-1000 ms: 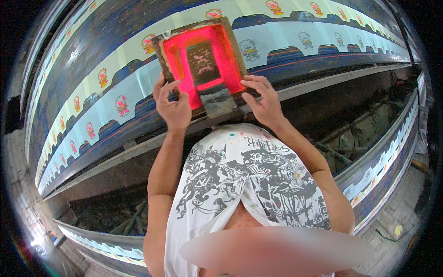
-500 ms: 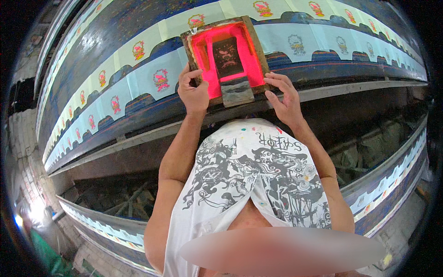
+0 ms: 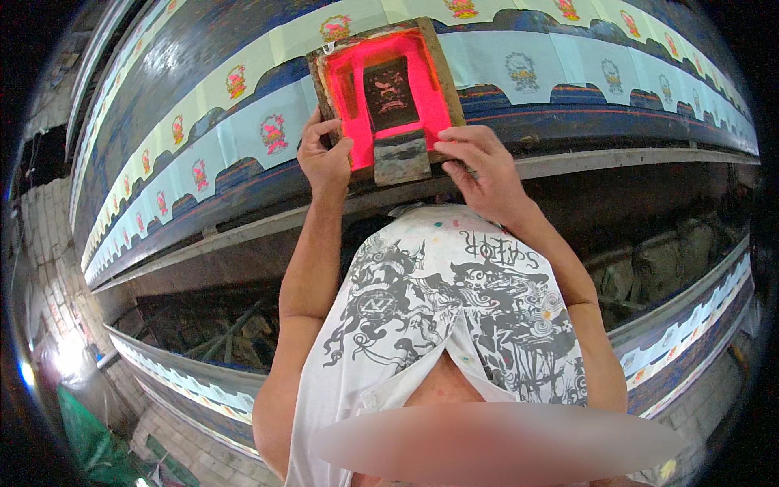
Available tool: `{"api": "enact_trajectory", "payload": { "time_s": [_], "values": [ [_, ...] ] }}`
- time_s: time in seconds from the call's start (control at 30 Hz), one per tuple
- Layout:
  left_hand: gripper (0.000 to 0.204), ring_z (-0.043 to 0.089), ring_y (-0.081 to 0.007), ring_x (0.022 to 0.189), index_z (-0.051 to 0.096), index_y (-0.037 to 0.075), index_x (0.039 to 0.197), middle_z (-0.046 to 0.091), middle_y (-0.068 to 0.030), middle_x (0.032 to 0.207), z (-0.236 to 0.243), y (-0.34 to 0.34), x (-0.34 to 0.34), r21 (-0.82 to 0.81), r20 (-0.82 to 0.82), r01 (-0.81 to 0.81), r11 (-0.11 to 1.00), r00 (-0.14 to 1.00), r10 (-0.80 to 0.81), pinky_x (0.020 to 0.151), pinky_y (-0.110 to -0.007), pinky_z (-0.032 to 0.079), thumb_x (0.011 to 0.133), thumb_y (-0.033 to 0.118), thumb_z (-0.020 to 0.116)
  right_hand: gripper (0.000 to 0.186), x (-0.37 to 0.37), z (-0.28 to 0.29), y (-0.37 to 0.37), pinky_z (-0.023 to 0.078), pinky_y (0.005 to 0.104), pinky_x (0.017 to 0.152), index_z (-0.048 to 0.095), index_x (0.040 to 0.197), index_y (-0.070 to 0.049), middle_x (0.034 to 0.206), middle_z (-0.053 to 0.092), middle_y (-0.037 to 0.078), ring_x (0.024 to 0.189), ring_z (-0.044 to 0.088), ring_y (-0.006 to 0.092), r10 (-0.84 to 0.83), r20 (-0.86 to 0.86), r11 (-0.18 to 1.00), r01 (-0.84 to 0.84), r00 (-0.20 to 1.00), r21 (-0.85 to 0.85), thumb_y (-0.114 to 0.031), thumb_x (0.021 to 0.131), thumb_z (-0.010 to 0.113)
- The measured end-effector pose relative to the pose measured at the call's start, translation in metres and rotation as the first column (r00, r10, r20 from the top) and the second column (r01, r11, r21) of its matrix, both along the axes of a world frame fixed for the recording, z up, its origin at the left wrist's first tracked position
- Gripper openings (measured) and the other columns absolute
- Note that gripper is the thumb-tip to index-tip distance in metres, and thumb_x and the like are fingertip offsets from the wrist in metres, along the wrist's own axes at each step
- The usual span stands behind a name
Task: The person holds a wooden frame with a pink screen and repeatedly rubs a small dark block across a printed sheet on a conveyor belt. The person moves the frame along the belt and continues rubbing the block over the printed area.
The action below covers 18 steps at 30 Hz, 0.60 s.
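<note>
A wooden screen-printing frame [image 3: 445, 69] coated inside with bright pink ink lies over the strip of pale blue pieces. Its dark mesh window [image 3: 390, 93] shows a small figure pattern. A flat, ink-stained squeegee [image 3: 403, 158] leans at the frame's near side, between my hands. My left hand [image 3: 326, 166] is closed on the near left edge, thumb bent towards the fingers. At the near right corner, my right hand [image 3: 485, 166] pinches the edge between fingers and thumb. The undersides of the frame and the fingers beneath it are hidden.
Pale blue pieces [image 3: 243, 138] left of the frame carry pink-and-dark prints; those to the right [image 3: 523, 73] show only dark outlines. A yellowish row [image 3: 280, 49] lies behind. The long table's metal rail [image 3: 592, 162] runs along its near side. Another printed table stands lower behind me.
The frame has shifted slightly left and away from me, with the squeegee and both hands moving along. My right hand's fingers have drawn in closer to the squeegee.
</note>
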<state>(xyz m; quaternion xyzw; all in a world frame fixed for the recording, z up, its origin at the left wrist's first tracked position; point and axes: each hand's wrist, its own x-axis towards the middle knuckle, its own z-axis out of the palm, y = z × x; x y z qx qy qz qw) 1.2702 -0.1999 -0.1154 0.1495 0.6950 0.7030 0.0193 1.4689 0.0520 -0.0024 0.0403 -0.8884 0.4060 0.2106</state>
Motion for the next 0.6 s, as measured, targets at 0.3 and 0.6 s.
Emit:
{"api": "enact_trajectory", "payload": {
  "time_s": [0.3,0.6],
  "values": [
    [0.03,0.063,-0.0324,0.15,0.082,0.005,0.108,0.061,-0.0286,0.164,0.014,0.008,0.014,-0.158,-0.076,-0.046,0.986,0.996,0.034,0.12,-0.041,0.051,0.082,-0.008,0.076,0.046,-0.026,0.007,-0.031,0.056,0.049,0.111,0.076,0.135,-0.008,0.133,0.069,0.011,0.129,0.067,0.0347,0.181,0.136,0.882,-0.222,0.974,0.416,-0.017,0.09,0.083],
    [0.026,0.063,-0.0338,0.149,0.082,0.005,0.104,0.065,-0.0255,0.16,0.015,0.042,0.037,-0.104,-0.04,-0.052,0.993,0.998,0.048,0.124,-0.041,0.047,0.082,-0.007,0.076,0.034,-0.066,0.041,0.04,0.058,0.0491,0.107,0.077,0.124,-0.002,0.119,0.075,0.016,0.12,0.071,0.0394,0.22,0.378,0.826,-0.378,0.899,0.418,-0.001,0.091,0.071]
  ]
}}
